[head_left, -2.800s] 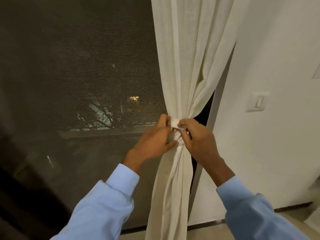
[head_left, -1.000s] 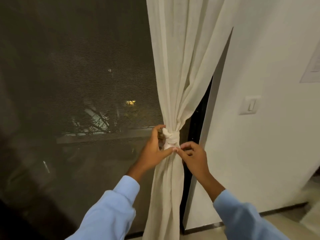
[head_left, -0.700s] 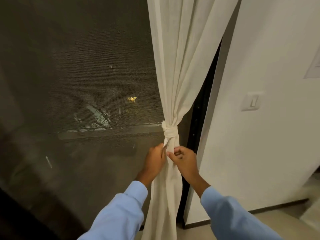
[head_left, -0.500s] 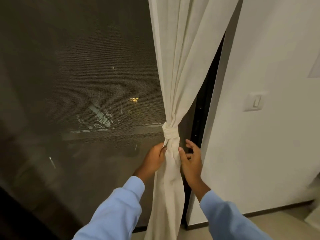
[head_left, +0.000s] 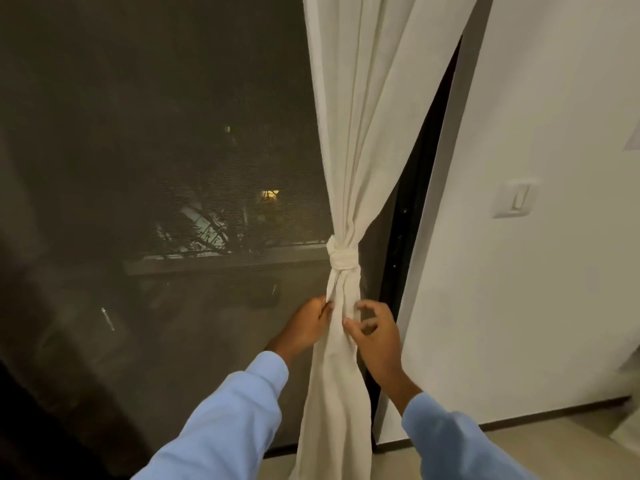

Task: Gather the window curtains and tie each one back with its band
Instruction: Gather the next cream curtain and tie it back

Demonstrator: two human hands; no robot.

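At window's right edge, against the dark frame: cream curtain [head_left: 363,116] is gathered into one bunch, with the band [head_left: 341,256] of the same cloth knotted round it about mid-height. Fabric fans out above the knot and hangs in a narrow column below it down to the floor [head_left: 519,434]. Both hands sit just under the band, not touching it. Left hand [head_left: 306,325] is on the bunch's left edge, fingers curled and pinching the fold; tips partly hidden by cloth. Right hand [head_left: 375,332] is on the right side, fingers loosely curled and spread, grasping nothing; only the thumb tip touches the fabric. Light blue sleeves [head_left: 235,410] on both arms. Mesh screen [head_left: 156,150] fills the pane left of the curtain, dark outside with a few lights. White wall [head_left: 554,306] to the right carries a switch [head_left: 514,202].
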